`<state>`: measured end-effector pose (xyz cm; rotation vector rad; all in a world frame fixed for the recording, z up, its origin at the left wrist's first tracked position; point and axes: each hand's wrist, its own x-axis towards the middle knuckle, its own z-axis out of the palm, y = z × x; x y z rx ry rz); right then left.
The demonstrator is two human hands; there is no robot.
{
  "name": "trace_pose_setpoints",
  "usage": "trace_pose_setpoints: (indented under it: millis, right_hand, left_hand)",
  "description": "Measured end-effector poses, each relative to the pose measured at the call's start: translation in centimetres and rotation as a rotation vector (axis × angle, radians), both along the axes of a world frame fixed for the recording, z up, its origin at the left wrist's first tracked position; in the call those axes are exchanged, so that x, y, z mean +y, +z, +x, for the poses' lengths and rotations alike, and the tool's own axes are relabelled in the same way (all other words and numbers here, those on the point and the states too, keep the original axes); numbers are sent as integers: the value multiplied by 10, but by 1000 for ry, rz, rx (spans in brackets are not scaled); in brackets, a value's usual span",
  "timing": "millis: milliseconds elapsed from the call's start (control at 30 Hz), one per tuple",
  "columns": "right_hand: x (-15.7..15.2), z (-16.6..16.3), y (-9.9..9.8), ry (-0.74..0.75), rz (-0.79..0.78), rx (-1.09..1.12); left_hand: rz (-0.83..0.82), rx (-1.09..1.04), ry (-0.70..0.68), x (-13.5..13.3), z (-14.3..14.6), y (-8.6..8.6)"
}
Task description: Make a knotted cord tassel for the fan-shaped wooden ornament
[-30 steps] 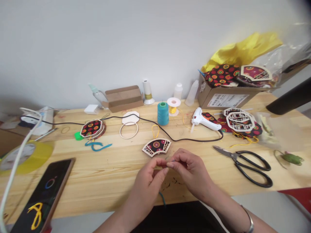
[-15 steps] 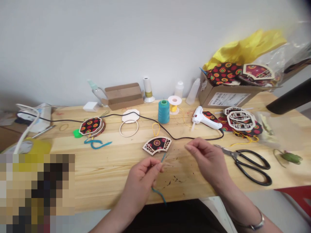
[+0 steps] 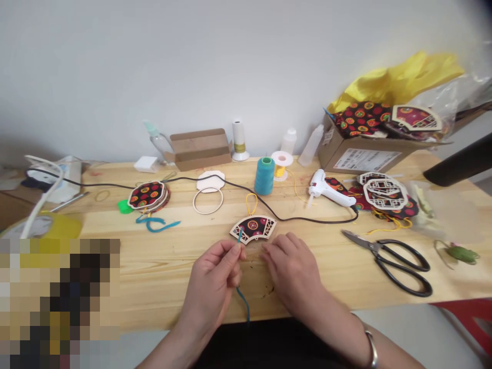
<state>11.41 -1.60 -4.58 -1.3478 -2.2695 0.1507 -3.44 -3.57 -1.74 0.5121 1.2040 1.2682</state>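
A short teal cord (image 3: 243,300) is pinched between the thumb and fingers of my left hand (image 3: 215,284). One end sticks up in front of the fan-shaped ornament (image 3: 252,225), and the other hangs below the hand. This ornament has a pale wooden frame, dark patterned fabric and a yellow loop (image 3: 251,203). Just below its right side, my right hand (image 3: 294,271) is low over the tabletop, fingers bent and drawn together. What its fingertips hold, if anything, is hidden. Small dark scraps lie on the wood between the hands.
Black-handled scissors (image 3: 402,264) lie to the right. Behind them rests a white glue gun (image 3: 330,189), its black cable (image 3: 246,189) crossing the table. A teal thread spool (image 3: 264,177) stands beyond the ornament. Stacked fabric pieces (image 3: 148,196) sit left; a cardboard box (image 3: 357,154) stands back right.
My right hand has come down and left, from raised near the scissors to the tabletop below the ornament. My left hand has shifted slightly left and up, still pinching the teal cord.
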Motion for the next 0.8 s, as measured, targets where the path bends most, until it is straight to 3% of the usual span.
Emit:
trace_pose_setpoints:
  millis: [167,300,433,600,800]
  right_hand:
    - [-2,-9,-3,-9,130,-213]
    - [-1,-10,-4,-6,174,-238]
    - [6,1,3,-11,18,68]
    - [15,17,26,-149,-239,530]
    - [13,18,41,-179,-236,716]
  left_hand:
    - [0,-13,7,-1,-2,1]
    - [6,-19,-3,-1,-4,0]
    - [5,-25,-20,-1,-3,-3]
    - [-21,-50,-53,3,3,-3]
    - [-19,-96,-96,14,16,2]
